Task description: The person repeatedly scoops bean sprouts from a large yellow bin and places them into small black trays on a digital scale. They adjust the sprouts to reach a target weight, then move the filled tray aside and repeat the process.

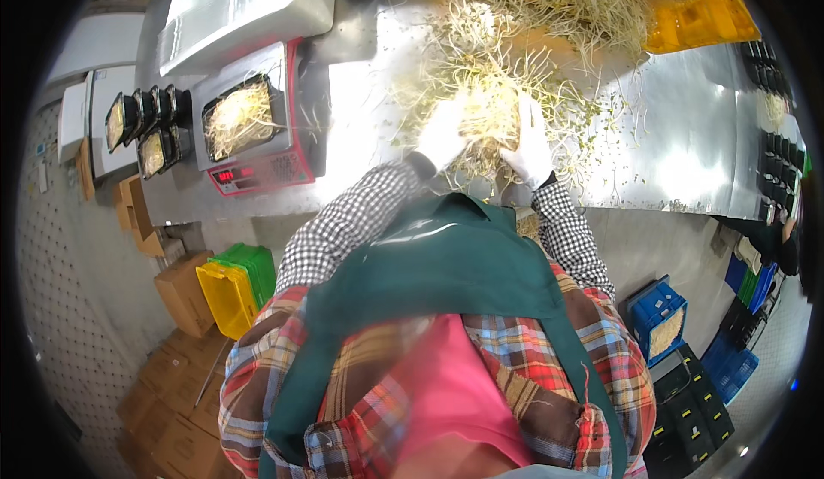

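Note:
Both hands wear white gloves and press in from either side on a clump of bean sprouts (490, 111) above the metal table (695, 131). My left hand (444, 132) cups the clump's left side, its fingertips partly lost in glare and sprouts. On the other side, my right hand (533, 144) holds the clump with fingers pointing away from me. Loose sprouts with small green leaves lie spread around both hands. Behind them, a large heap of sprouts (566, 2) spills from a yellow crate (702, 12).
Left of my hands, a red-edged digital scale (257, 173) carries a black tray of sprouts (239, 118). Several filled black trays (151, 115) stand farther left. A white foam box (257, 22) sits behind the scale. Near the right rim are stacked black trays (780, 163) and another person's arm (786, 241).

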The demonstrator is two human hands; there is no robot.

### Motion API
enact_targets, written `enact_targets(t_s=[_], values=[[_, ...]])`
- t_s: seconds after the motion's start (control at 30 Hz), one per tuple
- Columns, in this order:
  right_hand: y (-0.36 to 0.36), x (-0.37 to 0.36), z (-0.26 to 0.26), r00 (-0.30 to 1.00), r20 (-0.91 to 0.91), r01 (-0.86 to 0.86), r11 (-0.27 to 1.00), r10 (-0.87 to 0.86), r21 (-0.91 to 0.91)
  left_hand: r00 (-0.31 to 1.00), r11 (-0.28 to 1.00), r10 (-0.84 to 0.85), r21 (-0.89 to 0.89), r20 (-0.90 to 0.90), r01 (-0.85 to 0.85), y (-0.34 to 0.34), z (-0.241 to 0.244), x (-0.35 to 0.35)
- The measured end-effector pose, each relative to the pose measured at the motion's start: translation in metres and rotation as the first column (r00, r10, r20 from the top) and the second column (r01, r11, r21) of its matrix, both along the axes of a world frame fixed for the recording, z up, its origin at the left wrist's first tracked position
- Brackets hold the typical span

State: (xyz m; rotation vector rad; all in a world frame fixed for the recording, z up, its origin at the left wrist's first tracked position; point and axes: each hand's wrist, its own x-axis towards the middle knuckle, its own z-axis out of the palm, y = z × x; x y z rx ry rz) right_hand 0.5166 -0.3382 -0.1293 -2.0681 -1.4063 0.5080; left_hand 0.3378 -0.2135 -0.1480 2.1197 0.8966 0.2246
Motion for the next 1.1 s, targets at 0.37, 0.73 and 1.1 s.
enact_targets(t_s=[0.37, 0.73, 1.1], values=[[0.057, -0.077, 0.076, 0.986, -0.150, -0.040, 0.967, 0.079, 0.250, 0.972, 0.982, 0.075, -0.185, 0.223, -0.033, 0.028, 0.139, -0.033], [0.138, -0.158, -0.048, 0.945, -0.149, -0.251, 0.938, 0.290, 0.238, 0.952, 0.976, 0.213, 0.006, -0.222, -0.217, 0.079, 0.037, -0.120], [0.065, 0.004, 0.026, 0.916, -0.388, 0.249, 0.907, -0.106, 0.341, 0.908, 0.941, 0.156, -0.339, 0.390, -0.016, 0.029, 0.018, 0.078]])
